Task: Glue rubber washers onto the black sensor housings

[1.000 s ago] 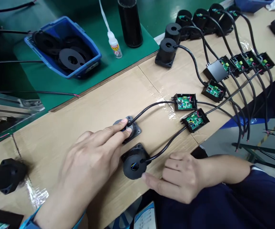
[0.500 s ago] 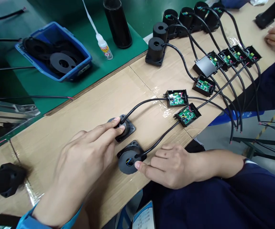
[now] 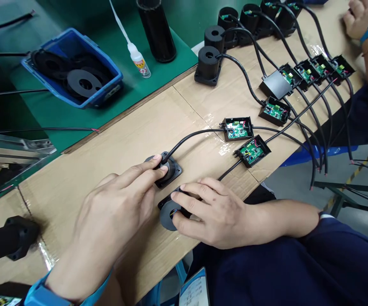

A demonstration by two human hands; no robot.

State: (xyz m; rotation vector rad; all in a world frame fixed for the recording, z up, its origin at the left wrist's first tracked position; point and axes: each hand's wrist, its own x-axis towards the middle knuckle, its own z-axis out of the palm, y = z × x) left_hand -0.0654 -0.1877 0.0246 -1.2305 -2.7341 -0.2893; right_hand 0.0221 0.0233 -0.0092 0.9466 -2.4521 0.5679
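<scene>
My left hand (image 3: 120, 197) has its fingertips closed on a small black cylindrical housing (image 3: 171, 171) with a square flange. A black cable leaves the housing top and runs to an open black box with a green circuit board (image 3: 238, 128). My right hand (image 3: 211, 212) curves over a second flanged housing, its fingers and thumb on a flat black ring-shaped cap (image 3: 167, 215). Coloured wires show in the cap's central hole. From under my right fingers a cable (image 3: 230, 170) leads to another open circuit-board box (image 3: 253, 151). Both housings lie on the cardboard-covered bench.
A blue bin (image 3: 75, 100) with black ring caps stands on a green mat beside a small glue bottle (image 3: 141, 63) and a black tube (image 3: 156, 32). Several cabled housings (image 3: 208, 63) line the far edge. Another person's hand (image 3: 360, 17) is at upper right.
My right hand has moved from pinching the cap's near edge to spreading over its top. My left hand stays on its housing. The other person's arm has come further into view.
</scene>
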